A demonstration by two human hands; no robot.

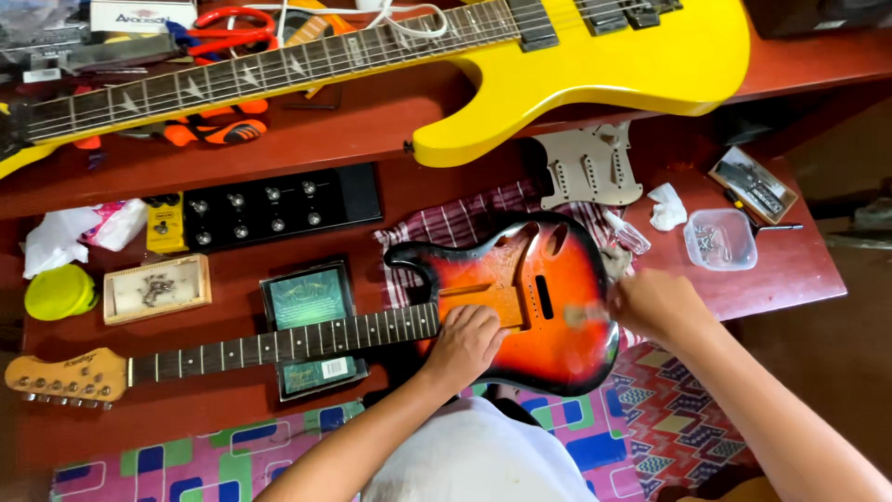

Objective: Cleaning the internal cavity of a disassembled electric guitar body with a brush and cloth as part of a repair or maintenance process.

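L hand (465,342) flat, fingers spread; R hand (655,305) curled, blurred, both forearms extended

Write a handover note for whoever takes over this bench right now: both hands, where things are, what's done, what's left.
Left hand: pressed flat on the sunburst guitar body at the neck joint, steadying it.
Right hand: over the body's right edge, blurred; grip looks closed on a small cloth, unclear.
Body lies on a checked cloth, neck attached.
Done: pickguard off, cavities bare.
Left: refit pickguard; screws in the clear tub.
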